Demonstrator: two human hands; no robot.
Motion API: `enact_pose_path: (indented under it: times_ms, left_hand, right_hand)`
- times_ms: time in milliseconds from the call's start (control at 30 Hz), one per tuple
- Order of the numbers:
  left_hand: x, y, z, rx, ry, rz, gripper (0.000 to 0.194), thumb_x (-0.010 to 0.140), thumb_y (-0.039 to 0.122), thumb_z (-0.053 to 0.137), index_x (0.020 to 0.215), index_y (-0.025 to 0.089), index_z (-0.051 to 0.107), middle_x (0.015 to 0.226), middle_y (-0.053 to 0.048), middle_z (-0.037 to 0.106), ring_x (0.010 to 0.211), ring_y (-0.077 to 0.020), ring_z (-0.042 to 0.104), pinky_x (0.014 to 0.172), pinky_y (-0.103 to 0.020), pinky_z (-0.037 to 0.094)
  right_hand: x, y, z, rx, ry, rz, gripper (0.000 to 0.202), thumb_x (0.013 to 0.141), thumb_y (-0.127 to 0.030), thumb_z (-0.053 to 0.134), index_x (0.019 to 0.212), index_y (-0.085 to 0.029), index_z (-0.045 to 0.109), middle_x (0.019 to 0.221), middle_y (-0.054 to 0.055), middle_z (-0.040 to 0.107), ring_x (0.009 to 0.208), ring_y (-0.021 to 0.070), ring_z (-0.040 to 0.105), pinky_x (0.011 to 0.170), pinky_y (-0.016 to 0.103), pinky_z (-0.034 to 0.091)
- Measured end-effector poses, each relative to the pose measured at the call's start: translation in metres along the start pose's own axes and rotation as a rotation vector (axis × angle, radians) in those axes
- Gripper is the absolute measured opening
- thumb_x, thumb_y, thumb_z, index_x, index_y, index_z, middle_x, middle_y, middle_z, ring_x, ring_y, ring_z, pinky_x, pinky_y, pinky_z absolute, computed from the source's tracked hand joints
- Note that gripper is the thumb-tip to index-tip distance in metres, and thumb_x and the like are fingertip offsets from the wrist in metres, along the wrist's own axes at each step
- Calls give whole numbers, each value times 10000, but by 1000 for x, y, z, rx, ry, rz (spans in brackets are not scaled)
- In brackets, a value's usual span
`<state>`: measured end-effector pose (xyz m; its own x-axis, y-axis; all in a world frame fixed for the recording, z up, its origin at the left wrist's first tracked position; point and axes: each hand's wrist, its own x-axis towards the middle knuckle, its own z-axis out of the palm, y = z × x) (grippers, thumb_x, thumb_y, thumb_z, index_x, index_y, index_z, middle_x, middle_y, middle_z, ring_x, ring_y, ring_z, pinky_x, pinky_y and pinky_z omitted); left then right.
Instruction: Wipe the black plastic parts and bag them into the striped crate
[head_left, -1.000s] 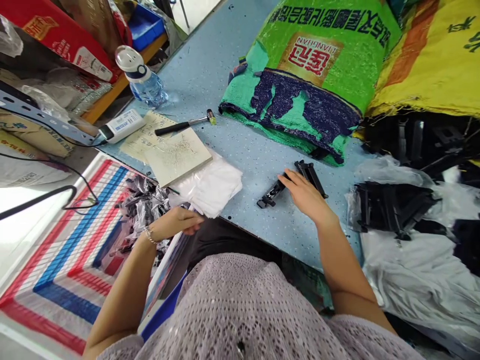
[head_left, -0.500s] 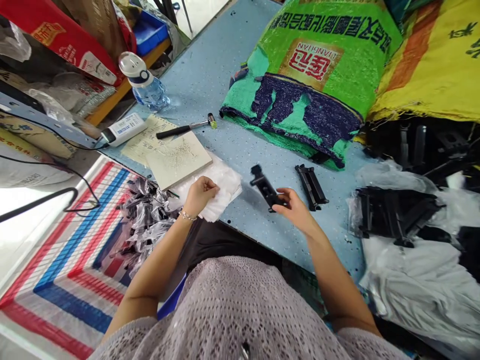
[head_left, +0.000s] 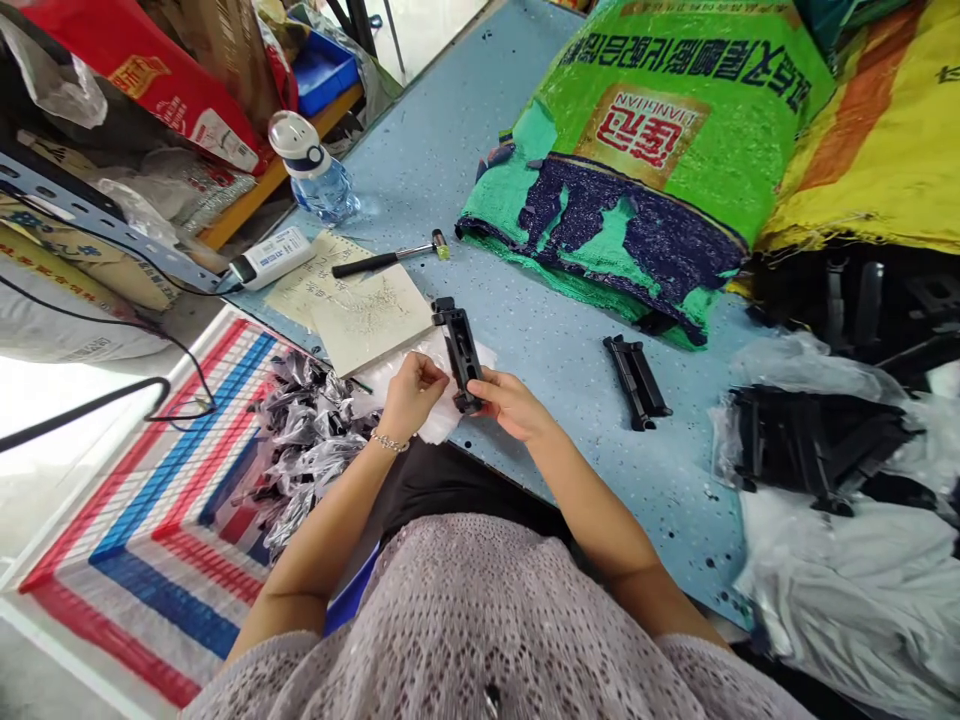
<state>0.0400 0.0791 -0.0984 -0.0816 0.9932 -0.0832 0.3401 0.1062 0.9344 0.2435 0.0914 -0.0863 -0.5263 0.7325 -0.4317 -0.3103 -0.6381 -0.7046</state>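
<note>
My right hand (head_left: 511, 402) grips the lower end of a long black plastic bracket (head_left: 463, 355), tilted over the table. My left hand (head_left: 412, 395) is pinched closed just left of that bracket, its fingertips at a stack of thin clear plastic bags (head_left: 439, 425); the pinch seems to be on a bag's edge, though the film is hard to see. The bracket covers part of the stack. Farther right on the table lies a pair of similar black brackets (head_left: 637, 382), side by side.
A pale board (head_left: 375, 315) and a small hammer (head_left: 390, 258) lie beyond the bags. Behind them stands a water bottle (head_left: 319, 175). A green sack (head_left: 660, 130) occupies the back. Bagged parts (head_left: 307, 430) fill part of a striped basket (head_left: 150, 600) at left; more black parts (head_left: 817, 430) lie right.
My right hand has carried the black bracket leftward, over the plastic bags and close to my left hand. My left hand keeps its pinch there. The view has shifted slightly.
</note>
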Motion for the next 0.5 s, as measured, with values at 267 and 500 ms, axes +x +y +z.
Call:
enact_pose_path:
  times_ms: [267,500]
  left_hand:
    - [1,14,-19,595,-80,311,475,807,49,445,1176,189,708,1272,-105,674,1097,-246,645,943,-392,541]
    - [10,15,-10,423,-31,298,328,869,169,509,1112,164,729,1123,-87,735,913,-192,684,875,-334,560]
  right_hand:
    - [-14,20,-13,73,57,67,469,692,-448,860,1053,-182,725,947,54,739,815,182,705,626,260,581]
    - [-52,22,-26,-555,213,-254,518,791,-421,785,1270,-257,676,1288,78,662,1157,263,626,909,379,546]
